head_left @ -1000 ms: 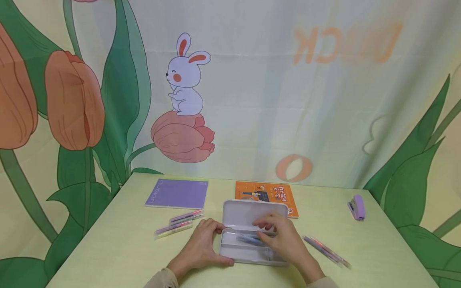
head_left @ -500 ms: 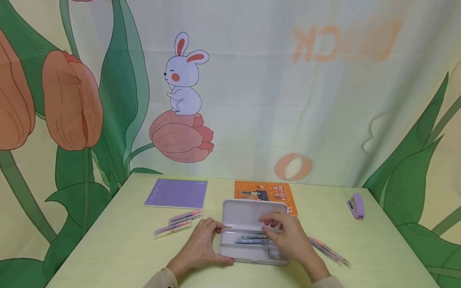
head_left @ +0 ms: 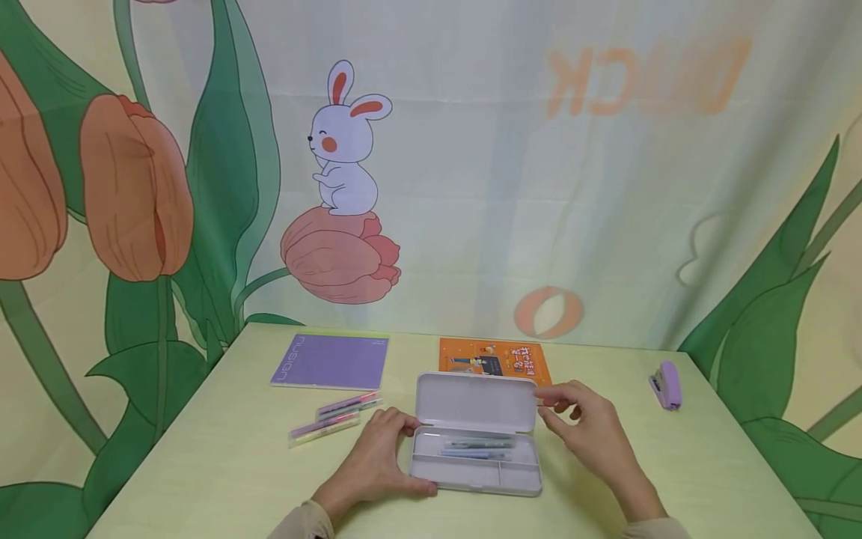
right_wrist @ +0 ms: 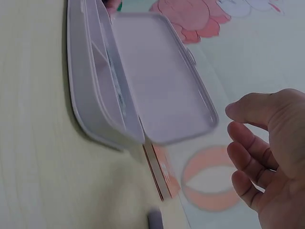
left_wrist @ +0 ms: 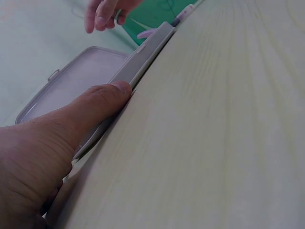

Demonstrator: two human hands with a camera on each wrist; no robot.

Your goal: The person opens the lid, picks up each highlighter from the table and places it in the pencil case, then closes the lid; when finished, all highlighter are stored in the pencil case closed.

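An open white pencil case [head_left: 465, 473] lies on the table with its lid [head_left: 474, 403] raised at the back. Several pens [head_left: 478, 444] in green and blue tones lie in its long rear compartment; the front compartments hold nothing. My left hand [head_left: 377, 460] grips the case's left end, thumb along the front edge and fingers at the back corner. The left wrist view shows that thumb [left_wrist: 107, 98] on the front wall. Beside the lid's right edge is my right hand [head_left: 589, 427], fingers loosely bent around nothing. In the right wrist view its fingers [right_wrist: 248, 148] are apart from the lid.
Clear-wrapped highlighter pens [head_left: 326, 428] lie left of my left hand. Behind them is a purple notebook [head_left: 333, 363]. An orange booklet [head_left: 494, 355] sits partly behind the lid, and a purple stapler [head_left: 667, 387] stands at the right. A printed curtain [head_left: 471, 187] hangs behind the table.
My right hand has moved right, from over the case to beside the lid, uncovering the pens inside. My forearm now covers the pens lying right of the case. My left hand has stayed put.
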